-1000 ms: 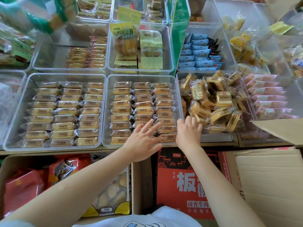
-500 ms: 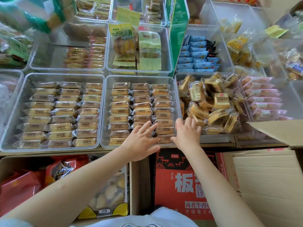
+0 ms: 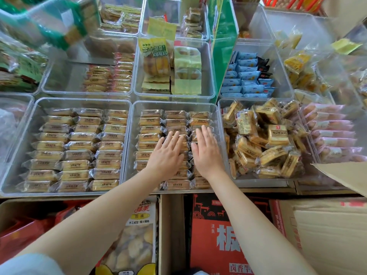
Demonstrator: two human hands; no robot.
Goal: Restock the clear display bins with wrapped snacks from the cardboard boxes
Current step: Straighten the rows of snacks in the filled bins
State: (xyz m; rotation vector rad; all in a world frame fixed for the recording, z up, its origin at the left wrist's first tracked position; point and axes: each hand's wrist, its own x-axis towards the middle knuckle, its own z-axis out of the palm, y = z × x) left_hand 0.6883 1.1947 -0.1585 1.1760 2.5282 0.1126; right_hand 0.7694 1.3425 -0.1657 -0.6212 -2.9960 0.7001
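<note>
I have both hands flat inside the middle clear plastic display bin (image 3: 215, 124): the left hand (image 3: 166, 157) and the right hand (image 3: 207, 153) lie side by side, each grip released, fingers straight and pressing down on the rows of tan wrapped snack bars (image 3: 151, 122), holding nothing. I judge this is a levelling press, squaring the centre and right rows so the packs sit flat and the bin takes a full load. Just left, a second clear bin (image 3: 127, 108) carries the same bars in three tidy rows. To the right, a bin of loose yellow cake packs (image 3: 276, 133) is heaped, not rowed. Farther back, blue wrapped snacks (image 3: 244, 80) fill another bin. Nearest me, below the shelf edge, stand the supply cartons: a red printed cardboard box (image 3: 216, 235) and an open brown cardboard box (image 3: 171, 225) with bagged goods.
</note>
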